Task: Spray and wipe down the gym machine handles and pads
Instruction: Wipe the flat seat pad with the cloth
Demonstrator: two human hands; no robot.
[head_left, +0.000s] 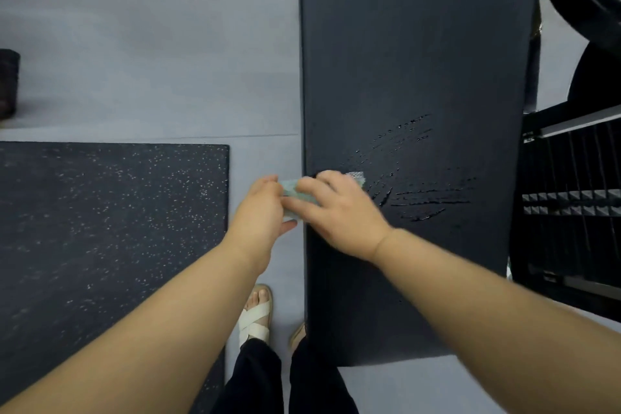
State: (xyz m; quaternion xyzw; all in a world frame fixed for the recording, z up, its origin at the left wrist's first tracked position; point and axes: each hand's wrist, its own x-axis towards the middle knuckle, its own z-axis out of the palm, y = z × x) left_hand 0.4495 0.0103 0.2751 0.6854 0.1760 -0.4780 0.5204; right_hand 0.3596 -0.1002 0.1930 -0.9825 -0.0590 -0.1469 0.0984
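my left hand (pixel 260 208) pinches one end of the green cloth (pixel 291 191) and my right hand (pixel 339 212) curls over the other, at the left edge of the pad (pixel 413 60). the cloth looks soft and light, best bunched under a palm; wet streaks (pixel 420 178) beside it look slick

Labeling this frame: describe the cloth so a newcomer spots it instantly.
Find the long black pad on the right. At its left edge, beside wet streaks, the left hand and right hand hold a cloth. It is the only pale green thing here.
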